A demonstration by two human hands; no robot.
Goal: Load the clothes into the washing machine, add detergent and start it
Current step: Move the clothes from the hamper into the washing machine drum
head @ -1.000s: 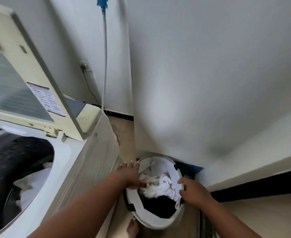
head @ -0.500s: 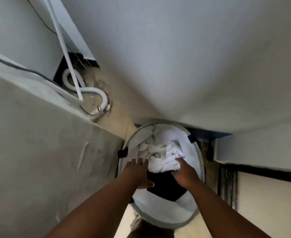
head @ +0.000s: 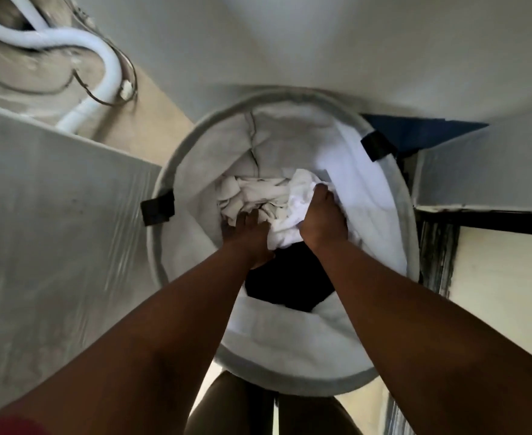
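Observation:
A round white laundry basket (head: 183, 171) with black strap tabs stands on the floor below me. Inside lies a crumpled white cloth (head: 264, 196) on top of a black garment (head: 286, 284). My left hand (head: 247, 235) is down in the basket, fingers pushed into the left side of the white cloth. On the cloth's right side my right hand (head: 321, 215) is closed around a fold. The washing machine (head: 54, 230) shows only its grey side panel at the left; its drum and lid are out of view.
A white drain hose (head: 101, 58) and thin cables curl on the tiled floor behind the machine. A white wall (head: 321, 42) rises just behind the basket, with a blue object (head: 415, 130) wedged at its base. My legs show below the basket.
My view has tipped down from the machine's open top to straight over the basket. Both hands went from the basket rim down into the white cloth and closed on it.

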